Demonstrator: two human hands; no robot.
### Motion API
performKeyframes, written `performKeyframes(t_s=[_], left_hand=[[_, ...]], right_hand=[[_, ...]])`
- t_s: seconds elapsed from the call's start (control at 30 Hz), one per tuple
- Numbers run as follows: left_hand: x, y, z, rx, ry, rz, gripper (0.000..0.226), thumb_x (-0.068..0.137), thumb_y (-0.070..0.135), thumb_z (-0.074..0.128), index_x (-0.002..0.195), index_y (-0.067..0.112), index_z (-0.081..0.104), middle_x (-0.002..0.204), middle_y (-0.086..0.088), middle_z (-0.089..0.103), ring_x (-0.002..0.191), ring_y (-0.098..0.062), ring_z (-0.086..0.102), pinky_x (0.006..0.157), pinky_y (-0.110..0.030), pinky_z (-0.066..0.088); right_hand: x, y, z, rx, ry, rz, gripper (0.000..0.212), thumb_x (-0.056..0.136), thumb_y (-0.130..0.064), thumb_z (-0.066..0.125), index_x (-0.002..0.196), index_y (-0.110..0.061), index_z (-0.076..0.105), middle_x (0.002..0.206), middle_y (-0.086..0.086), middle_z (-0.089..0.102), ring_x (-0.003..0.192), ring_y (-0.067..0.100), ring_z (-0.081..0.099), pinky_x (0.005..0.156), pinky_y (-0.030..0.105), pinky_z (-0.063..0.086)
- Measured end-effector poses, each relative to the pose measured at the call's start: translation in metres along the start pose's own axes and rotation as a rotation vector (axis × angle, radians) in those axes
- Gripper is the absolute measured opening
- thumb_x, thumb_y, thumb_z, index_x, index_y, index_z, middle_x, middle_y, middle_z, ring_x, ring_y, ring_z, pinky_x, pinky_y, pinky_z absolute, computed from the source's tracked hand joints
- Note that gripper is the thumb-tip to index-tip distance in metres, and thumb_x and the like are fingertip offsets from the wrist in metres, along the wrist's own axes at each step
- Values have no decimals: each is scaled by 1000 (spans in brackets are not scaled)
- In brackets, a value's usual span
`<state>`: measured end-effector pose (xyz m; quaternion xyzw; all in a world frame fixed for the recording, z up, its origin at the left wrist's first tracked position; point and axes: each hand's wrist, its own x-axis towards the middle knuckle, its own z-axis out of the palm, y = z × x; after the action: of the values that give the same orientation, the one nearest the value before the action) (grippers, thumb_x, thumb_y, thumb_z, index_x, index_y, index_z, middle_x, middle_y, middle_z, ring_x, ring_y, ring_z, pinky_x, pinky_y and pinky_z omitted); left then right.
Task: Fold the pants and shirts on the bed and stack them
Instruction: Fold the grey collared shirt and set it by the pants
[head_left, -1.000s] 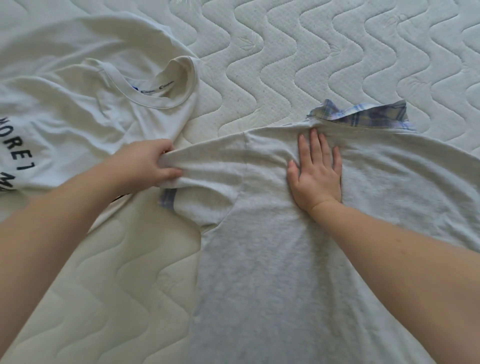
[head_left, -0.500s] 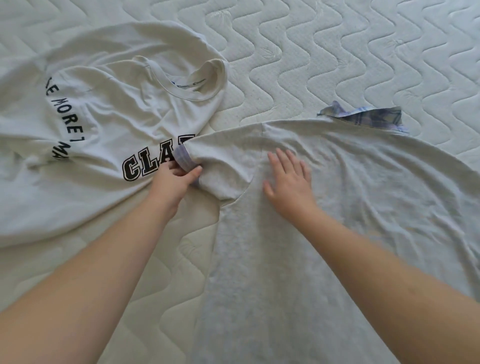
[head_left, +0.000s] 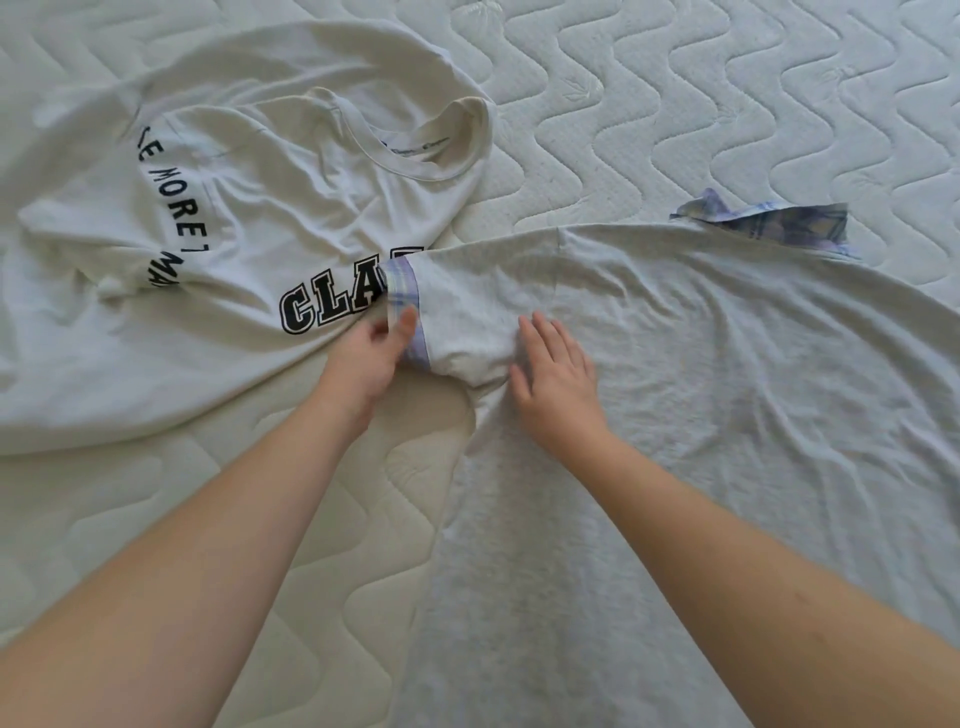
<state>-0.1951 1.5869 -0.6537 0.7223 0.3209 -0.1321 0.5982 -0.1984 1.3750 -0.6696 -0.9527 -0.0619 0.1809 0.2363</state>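
A light grey shirt with a plaid collar and plaid sleeve cuff lies spread over the right half of the bed. My left hand pinches the cuff at the end of the left sleeve, thumb on top. My right hand lies flat with straight fingers on the grey cloth near the armpit seam. A white T-shirt with black lettering lies crumpled at the left, its hem under the grey sleeve's tip.
The quilted white mattress shows bare at the back right and in the near left between my forearms. The white T-shirt's neck opening faces the back.
My left hand has pulled the sleeve out leftward onto the white T-shirt. My right hand slid from below the collar down and left to the armpit area. The view shifted left.
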Motion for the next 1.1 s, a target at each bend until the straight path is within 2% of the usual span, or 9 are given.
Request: performKeyframes(t_s=[0.13,0.27,0.4,0.6,0.73,0.83,0.97,1.03,1.1], left_hand=[[-13,-23,-6,204,-203,42,30,71,44,83,93,29,71,88,18,73,81,7,65,68,-8,46],[-13,-25,-5,175,-53,159,6,90,27,70,96,28,70,81,14,71,68,2,62,68,-16,46],[-14,-11,-5,-8,41,216,2,94,23,66,91,22,67,67,4,69,48,-6,56,51,-17,48],[-23,-16,6,200,202,-30,45,87,24,71,123,17,46,73,-2,61,43,-13,62,51,-28,52],[-32,-16,2,745,299,-37,42,86,43,64,119,23,48,80,-4,65,74,-28,60,62,-33,40],[-31,-4,3,840,444,267,32,89,34,62,115,17,53,86,-10,65,80,-33,57,64,-34,36],[-19,10,29,950,167,752,37,94,27,55,128,13,59,119,-9,63,113,-31,57,92,-42,38],[-10,10,46,1096,-1,723,52,100,43,41,148,21,41,150,-4,44,140,-24,36,113,-41,23],[3,3,60,1203,-104,610,64,98,58,18,157,31,14,165,4,13,152,-16,6,121,-39,1]], right_hand=[[-2,4,1,57,28,-15,57,104,-32,30,156,-26,9,164,-7,6,150,9,-3,119,31,-3],[-6,4,5,-26,12,-84,72,99,-51,38,156,-28,2,164,-9,-2,150,9,-10,118,32,-10],[-8,-3,14,-36,5,-139,80,93,-63,38,156,-31,1,164,-11,-5,149,10,-13,118,34,-13],[0,2,9,13,72,-34,52,105,-40,25,155,-27,17,163,-8,13,150,10,-2,118,31,-11],[8,17,-2,-31,89,-27,51,106,-37,26,155,-26,18,163,-7,14,150,11,0,118,31,-10],[21,27,-13,-52,129,-20,53,105,-34,29,156,-25,16,164,-6,12,151,12,0,119,32,-8],[46,31,-25,-103,133,-39,56,105,-36,28,157,-24,10,164,-7,4,151,11,-4,119,31,-8],[59,30,-28,-123,124,-78,56,105,-36,27,157,-24,8,165,-6,2,151,11,-4,119,31,-8],[73,30,-28,-147,109,-101,57,105,-38,26,157,-25,6,165,-5,0,151,11,-4,119,32,-7]])
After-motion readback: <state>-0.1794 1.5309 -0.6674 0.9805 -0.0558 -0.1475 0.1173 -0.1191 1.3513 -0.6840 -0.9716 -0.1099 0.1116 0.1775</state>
